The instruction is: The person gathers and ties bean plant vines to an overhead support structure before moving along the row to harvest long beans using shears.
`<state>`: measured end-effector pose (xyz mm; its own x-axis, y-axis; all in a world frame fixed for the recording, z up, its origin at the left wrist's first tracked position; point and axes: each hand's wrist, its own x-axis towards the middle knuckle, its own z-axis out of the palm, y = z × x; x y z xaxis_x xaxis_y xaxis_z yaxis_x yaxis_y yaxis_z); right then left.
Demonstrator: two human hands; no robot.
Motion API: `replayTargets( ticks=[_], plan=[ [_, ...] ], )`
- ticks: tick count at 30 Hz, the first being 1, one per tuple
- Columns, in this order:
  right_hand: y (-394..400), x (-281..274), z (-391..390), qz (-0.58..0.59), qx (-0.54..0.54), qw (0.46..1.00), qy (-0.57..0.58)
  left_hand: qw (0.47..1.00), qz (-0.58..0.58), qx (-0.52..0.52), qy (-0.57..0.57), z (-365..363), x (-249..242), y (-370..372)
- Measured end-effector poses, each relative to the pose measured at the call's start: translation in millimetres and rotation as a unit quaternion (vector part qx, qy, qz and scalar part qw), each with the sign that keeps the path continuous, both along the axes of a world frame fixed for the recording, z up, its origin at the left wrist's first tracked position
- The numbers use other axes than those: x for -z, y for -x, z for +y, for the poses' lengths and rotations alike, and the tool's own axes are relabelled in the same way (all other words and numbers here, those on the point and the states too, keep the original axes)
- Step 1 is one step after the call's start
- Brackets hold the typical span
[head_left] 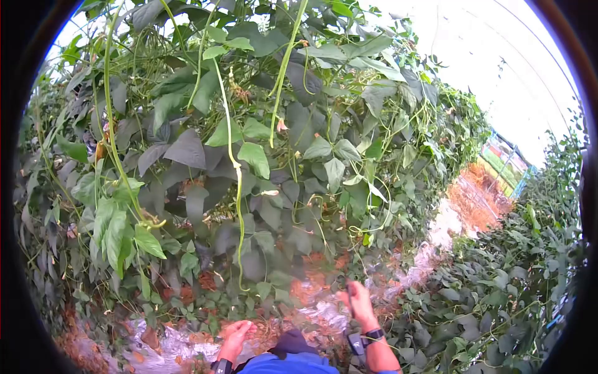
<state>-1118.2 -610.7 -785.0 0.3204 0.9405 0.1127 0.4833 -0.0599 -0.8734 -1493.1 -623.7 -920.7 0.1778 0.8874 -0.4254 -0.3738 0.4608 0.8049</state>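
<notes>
My left hand is low in the view, beside the dark cap and blue clothing, its fingers loosely bent and nothing visible in them. To the right, my right hand is raised with its fingers closed around a slim dark object whose kind I cannot make out. Both wrists carry dark bands with small devices. Above the hands hangs a long thin green bean pod, touched by neither hand. Another long pod hangs higher up, and a third hangs at the left.
A tall wall of climbing bean plants fills the middle and left. More leafy plants stand at the right. Between them runs a path with reddish soil and shiny silvery ground sheeting. Thin hoops arch overhead at the upper right.
</notes>
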Motion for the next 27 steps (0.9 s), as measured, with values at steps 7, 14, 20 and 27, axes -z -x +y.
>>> replayTargets(
  ticks=[7, 14, 20, 27],
  plan=[
    [-85.3, -113.2, 18.1, 0.037, 0.124, 0.989, -0.077, 0.999, 0.011, 0.021, 0.022, 4.4, -0.7, -12.0],
    [-100.6, -153.9, 56.4, -0.113, 0.076, 0.990, -0.040, 1.000, 0.001, 0.005, 0.028, 3.2, -3.7, -8.9],
    [-82.7, -162.7, 64.6, -0.243, 0.123, 0.960, -0.057, 0.999, -0.007, -0.010, 0.032, 1.3, -3.0, -3.0],
    [-65.4, -132.8, 54.2, -0.082, 0.167, 0.970, -0.157, 0.999, 0.011, -0.020, 0.024, -2.8, 2.0, -0.8]
  ],
)
